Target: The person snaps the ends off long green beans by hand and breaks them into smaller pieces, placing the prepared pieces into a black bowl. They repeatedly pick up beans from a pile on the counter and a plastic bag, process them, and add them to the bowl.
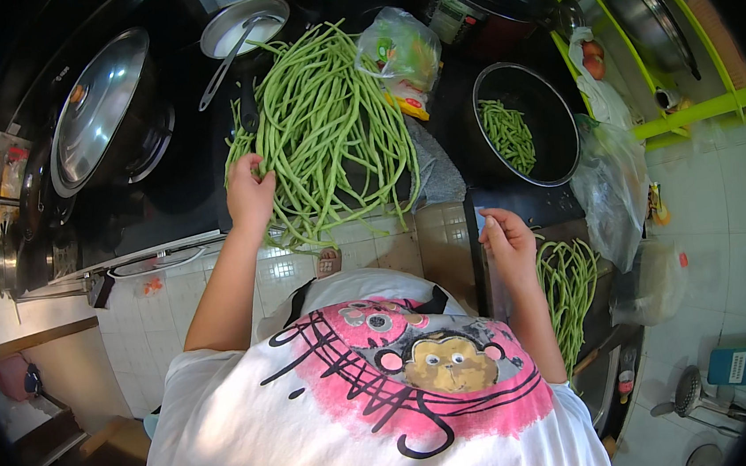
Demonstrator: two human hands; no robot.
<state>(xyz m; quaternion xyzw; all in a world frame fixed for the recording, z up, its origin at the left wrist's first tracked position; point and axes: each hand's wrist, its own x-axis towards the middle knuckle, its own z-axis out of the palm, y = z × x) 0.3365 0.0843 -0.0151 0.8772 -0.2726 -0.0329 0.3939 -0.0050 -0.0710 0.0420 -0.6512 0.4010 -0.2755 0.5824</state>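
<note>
A large tangled heap of long green beans (329,117) spreads over the black counter before me, with some ends hanging past its front edge. My left hand (251,194) is at the heap's left edge, its curled fingers against the beans; whether they grip one is unclear. Short bean bits (240,141) lie just beyond those fingers. Off to the right, my right hand (508,241) is raised with thumb and forefinger close together; I cannot tell if something small is between them. Past it stands a dark round pot (554,130) holding cut bean pieces (507,136).
More long beans (567,289) lie right of my right forearm. A grey cloth (434,168) and a plastic bag (400,47) adjoin the heap. Behind it are a metal bowl (222,30) and slotted utensil (226,73). A lidded wok (103,110) stands left, a green rack (689,115) right.
</note>
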